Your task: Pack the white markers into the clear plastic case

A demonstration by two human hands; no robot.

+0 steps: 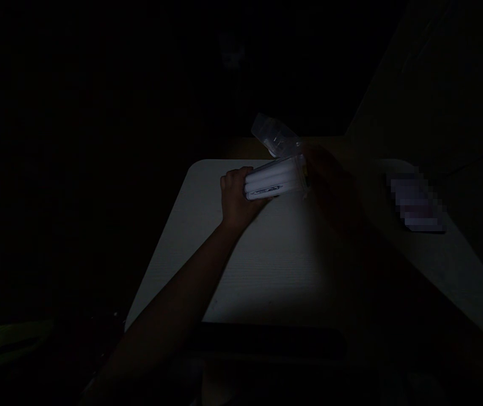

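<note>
A clear plastic pack [273, 179] of long white sticks, which look like candles, is held tilted above the table. Dark printing shows on its near side. My left hand [237, 194] is closed round the pack's left end. At the other end, my right hand [334, 183] is in deep shadow, its fingertips close against the pack's right edge. Whether those fingers grip it is too dark to make out. A crumpled clear plastic flap [276, 134] sticks up behind the pack and seems joined to it near the right hand.
Beneath my hands is a pale table [267, 254] with rounded corners and a dark strip [267, 340] along its near edge. On its right side lies a phone-like object [417, 203], blurred by pixels. A greenish item [8, 341] shows at lower left. The surroundings are very dark.
</note>
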